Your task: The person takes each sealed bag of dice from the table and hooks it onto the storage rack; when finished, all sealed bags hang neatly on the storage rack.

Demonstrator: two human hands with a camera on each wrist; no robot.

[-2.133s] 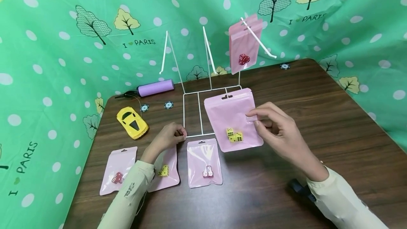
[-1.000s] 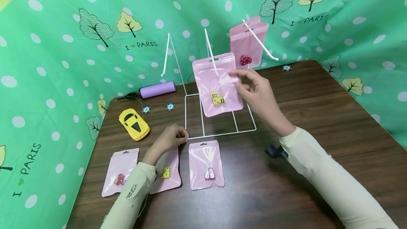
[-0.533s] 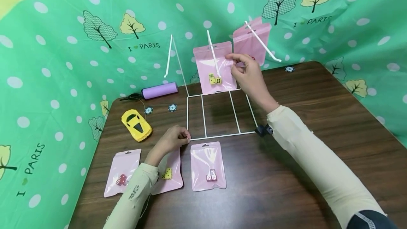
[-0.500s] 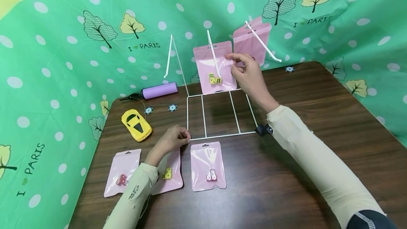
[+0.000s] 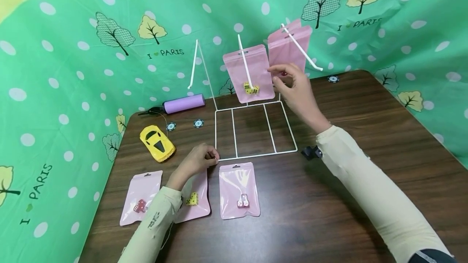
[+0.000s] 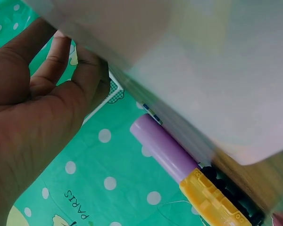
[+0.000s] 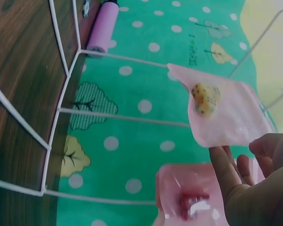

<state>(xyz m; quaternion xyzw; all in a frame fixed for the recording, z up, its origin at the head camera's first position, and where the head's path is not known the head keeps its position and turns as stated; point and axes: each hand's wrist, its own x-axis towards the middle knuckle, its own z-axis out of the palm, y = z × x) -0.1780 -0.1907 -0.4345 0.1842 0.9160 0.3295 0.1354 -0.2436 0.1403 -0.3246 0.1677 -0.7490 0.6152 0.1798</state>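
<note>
My left hand (image 5: pixel 197 160) pinches the front left corner of a white wire display rack (image 5: pixel 256 156); a pale blurred sheet covers much of the left wrist view. A pink zip bag with yellow dice (image 5: pixel 248 66) hangs on the rack's middle hook. Beside its right edge is my right hand (image 5: pixel 297 92), fingers and thumb spread apart, gripping nothing. In the right wrist view, the fingertips lie close to the edge of that bag (image 7: pixel 236 108). Pink bags (image 5: pixel 292 44) with red dice hang on the right hook, partly behind the right hand. The left hook (image 5: pixel 193 66) carries no bag.
On the table lie a pink bag with red dice (image 5: pixel 137 198), one with yellow dice (image 5: pixel 197 186) partly under the left arm, and one with clear dice (image 5: pixel 237 182). A yellow toy car (image 5: pixel 157 143), purple cylinder (image 5: pixel 184 104) and poker chips (image 5: pixel 198 123) lie at left.
My right hand has carried the yellow-dice bag up and back onto the middle hook, then let go and drawn slightly right. The bag now hangs tilted. My left hand stays at the rack's corner.
</note>
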